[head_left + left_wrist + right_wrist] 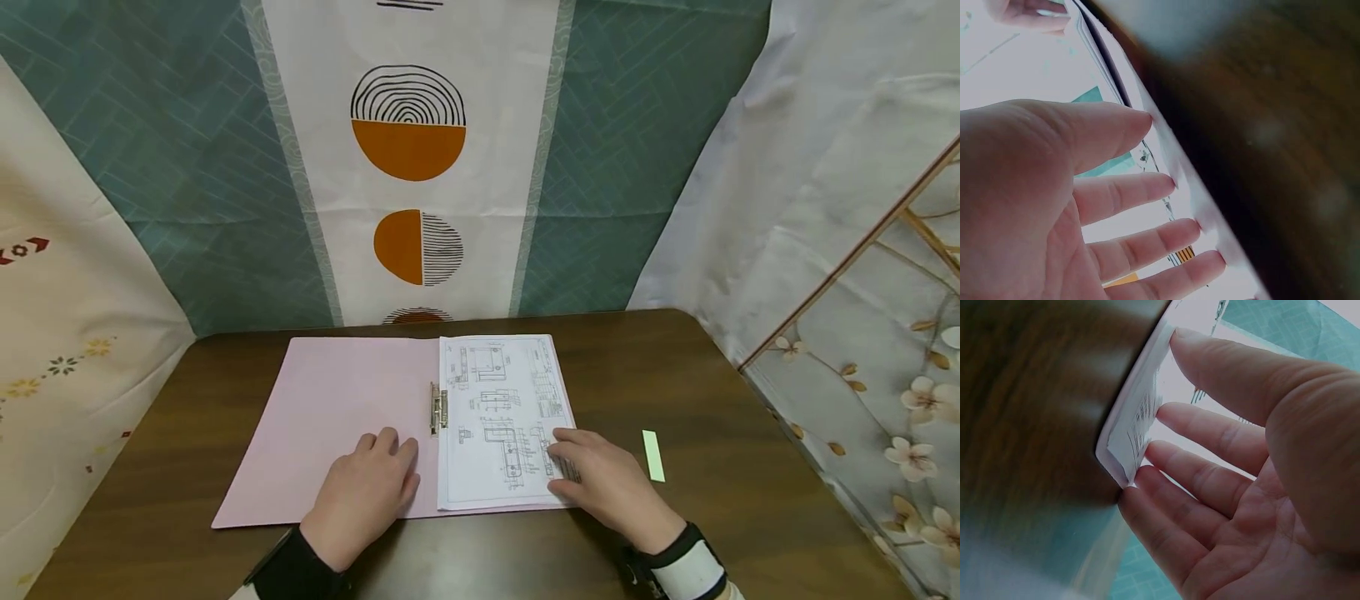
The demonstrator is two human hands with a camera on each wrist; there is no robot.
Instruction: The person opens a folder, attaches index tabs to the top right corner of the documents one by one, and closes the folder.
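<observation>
A pink folder (330, 400) lies spread flat on the table, its metal clip (438, 408) at the inner fold. On its right side is a stack of white sheets (465, 492) printed with technical drawings. My left hand (367, 492) rests on the bare left cover near the fold, fingers loosely extended and holding nothing, as the left wrist view of the hand (1085, 206) also shows. At the lower right edge of the sheets, the fingertips of my right hand (607, 483) touch the paper. In the right wrist view those fingers (1204, 472) are spread, not curled round anything.
A pale green paper strip (653, 456) lies on the brown wooden table (720, 500), just right of my right hand. Behind the table hangs a green and white patterned cloth (487, 250). Floral cloth (885, 417) hangs at the right side, cream cloth (75, 317) at the left.
</observation>
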